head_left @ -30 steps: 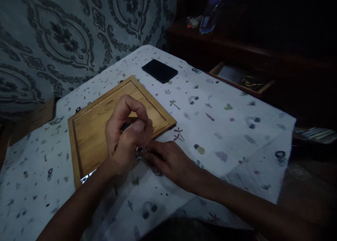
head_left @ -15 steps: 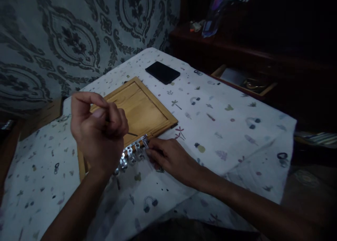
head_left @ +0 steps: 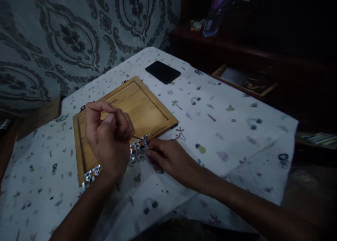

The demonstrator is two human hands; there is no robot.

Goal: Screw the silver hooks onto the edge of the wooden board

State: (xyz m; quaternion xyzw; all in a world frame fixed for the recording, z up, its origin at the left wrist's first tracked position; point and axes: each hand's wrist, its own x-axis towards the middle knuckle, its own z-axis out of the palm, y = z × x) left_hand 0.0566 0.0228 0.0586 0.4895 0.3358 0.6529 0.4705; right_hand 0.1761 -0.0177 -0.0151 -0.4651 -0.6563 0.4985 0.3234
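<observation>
A framed wooden board (head_left: 137, 104) lies flat on the patterned tablecloth. Shiny metal hooks or clips (head_left: 137, 149) line its near edge, with more of them (head_left: 91, 173) at its left corner. My left hand (head_left: 109, 135) is closed above the board around a thin dark rod (head_left: 137, 138), whose tip reaches the rightmost metal piece. Beside the board's near edge, my right hand (head_left: 168, 156) pinches that rightmost metal piece (head_left: 145, 142) between thumb and fingers.
A black phone (head_left: 162, 72) lies farther back on the tablecloth (head_left: 221, 142). Brown cardboard (head_left: 42, 118) is at the left edge. At the right, an open drawer (head_left: 244, 81) holds small items, and a clear bottle (head_left: 212, 20) stands on the dark furniture.
My left hand has moved right and slightly down, bringing the rod's tip to the rightmost metal piece. The metal pieces at the left corner now show. My right hand stays put.
</observation>
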